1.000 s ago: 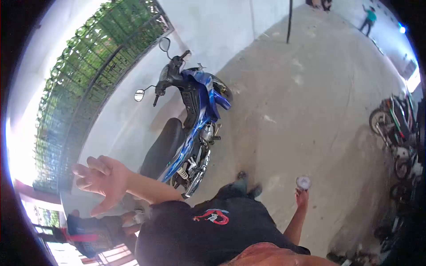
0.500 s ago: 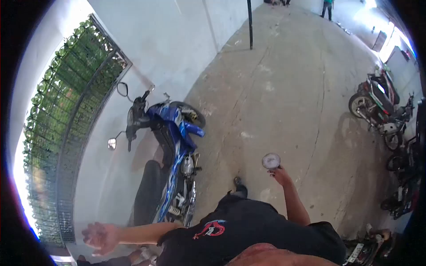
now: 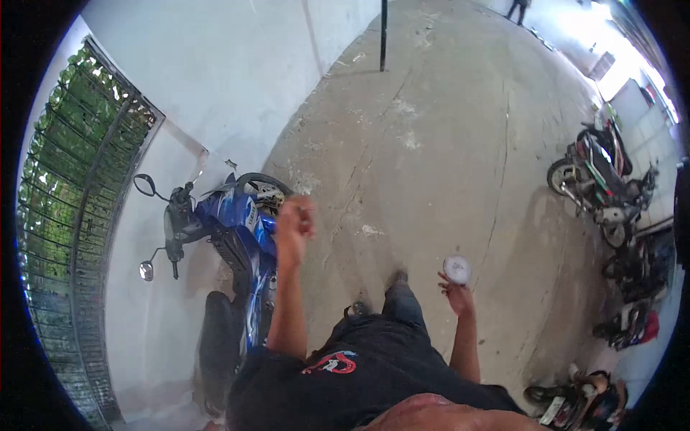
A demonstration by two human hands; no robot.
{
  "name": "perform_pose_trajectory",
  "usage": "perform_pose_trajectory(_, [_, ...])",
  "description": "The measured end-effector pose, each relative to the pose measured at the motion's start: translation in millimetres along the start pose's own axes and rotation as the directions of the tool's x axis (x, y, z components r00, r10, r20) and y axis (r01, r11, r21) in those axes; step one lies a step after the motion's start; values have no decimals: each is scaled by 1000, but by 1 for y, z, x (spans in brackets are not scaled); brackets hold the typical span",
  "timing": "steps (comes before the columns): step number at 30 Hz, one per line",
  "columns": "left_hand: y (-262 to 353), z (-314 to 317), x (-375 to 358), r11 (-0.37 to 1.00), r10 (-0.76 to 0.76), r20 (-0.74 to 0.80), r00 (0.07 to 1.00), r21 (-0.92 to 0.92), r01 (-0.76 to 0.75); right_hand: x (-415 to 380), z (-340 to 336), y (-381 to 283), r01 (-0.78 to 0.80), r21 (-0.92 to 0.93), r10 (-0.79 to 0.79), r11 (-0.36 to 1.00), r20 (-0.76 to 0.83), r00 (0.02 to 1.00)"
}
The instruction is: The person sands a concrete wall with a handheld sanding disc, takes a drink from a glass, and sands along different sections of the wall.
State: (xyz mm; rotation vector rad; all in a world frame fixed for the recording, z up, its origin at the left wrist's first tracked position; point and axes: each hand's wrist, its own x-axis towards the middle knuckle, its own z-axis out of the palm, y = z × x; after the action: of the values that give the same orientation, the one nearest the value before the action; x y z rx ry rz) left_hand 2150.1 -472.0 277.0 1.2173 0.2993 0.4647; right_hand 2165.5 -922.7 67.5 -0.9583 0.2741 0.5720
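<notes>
My right hand (image 3: 456,294) is out in front at the right, its fingers at the lower edge of a round whitish disc (image 3: 456,269). The disc faces up towards me; whether it is a lid, a dish or a cup's top I cannot make out. My left hand (image 3: 295,221) is raised in front at the left, with loosely bent fingers and nothing visible in them. In the view it overlaps the front of a blue motorbike (image 3: 248,237), with no contact I can make out.
The motorbike stands by the white wall (image 3: 215,65) with a barred window (image 3: 86,194). A dark pole (image 3: 383,36) rises ahead from the concrete floor (image 3: 431,158). Several motorbikes (image 3: 600,176) line the right side. A person's legs (image 3: 517,13) show far off.
My left hand has swung forward from the lower left to beside the blue motorbike's front. The right hand still carries the disc, slightly farther right. The view has moved forward along the floor.
</notes>
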Motion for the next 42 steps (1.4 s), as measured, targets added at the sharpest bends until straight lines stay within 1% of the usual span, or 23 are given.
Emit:
perform_pose_trajectory(2, [-20,43,36,958,189,288,939,157,-241,30,-25,1,-1,-8,2,1000,128,992])
perform_pose_trajectory(3, [-27,55,55,957,204,256,945,152,-248,43,-23,-10,-12,-36,17,999,147,989])
perform_pose_trajectory(5, [-43,77,97,945,48,362,931,286,-160,73,-11,-30,-88,-36,86,995,-64,994])
perform_pose_trajectory(6, [-50,87,119,947,49,329,943,285,-149,98,-16,-49,-111,-60,108,992,-54,993])
perform_pose_trajectory(8, [-49,101,161,904,1,380,925,394,-163,143,-16,-65,-78,-45,78,996,-4,997])
perform_pose_trajectory(9, [-44,108,180,892,-12,372,928,423,-158,166,-20,-72,-35,29,36,999,-42,998])
perform_pose_trajectory(10, [-40,113,192,885,-33,365,930,444,-142,203,-33,-76,29,-298,-34,954,-9,999])
perform_pose_trajectory(14, [-28,124,245,875,46,306,951,447,-186,299,49,-177,-32,-68,48,997,254,966])
perform_pose_trajectory(16, [-36,105,251,822,-50,246,968,561,-100,370,56,-195,73,-239,40,968,436,899])
perform_pose_trajectory(18, [-27,103,259,803,-68,81,994,596,6,409,108,-230,-17,-252,131,968,444,886])
perform_pose_trajectory(20, [-34,70,272,822,-56,43,998,569,22,466,171,-247,-24,-201,124,979,501,856])
perform_pose_trajectory(22, [-39,42,270,856,-48,-12,999,516,48,498,206,-248,-41,-183,136,982,548,825])
perform_pose_trajectory(24, [-35,17,276,807,-65,-174,983,570,154,534,233,-231,-118,-197,207,973,524,826])
perform_pose_trajectory(27, [-30,-17,290,861,0,-261,965,490,133,581,265,-191,-179,-237,287,955,578,764])
perform_pose_trajectory(31, [-14,-65,324,865,77,-307,949,494,89,616,334,-147,-164,-269,300,949,612,732])
perform_pose_trajectory(33, [-12,-92,341,853,96,-394,914,506,128,625,373,-132,-236,-139,263,962,705,658])
perform_pose_trajectory(34, [-14,-104,351,868,92,-400,912,481,123,635,385,-129,-274,-82,242,958,744,623])
perform_pose_trajectory(35, [-12,-119,366,854,106,-387,916,507,115,652,398,-125,-262,-105,251,959,740,624])
perform_pose_trajectory(36, [-10,-130,381,835,114,-375,920,538,115,668,410,-117,-229,-149,267,962,693,669])
perform_pose_trajectory(37, [8,-127,396,847,53,-401,915,503,172,676,421,-109,-213,-190,286,958,640,713])
perform_pose_trajectory(38, [8,-136,409,846,31,-415,909,495,198,685,430,-105,-235,-198,308,951,627,716])
perform_pose_trajectory(40, [6,-153,433,836,135,-319,938,545,65,697,457,-105,-256,-121,265,959,701,662])
perform_pose_trajectory(42, [21,-154,459,854,147,-285,947,520,24,698,483,-110,-323,-102,313,941,627,713])
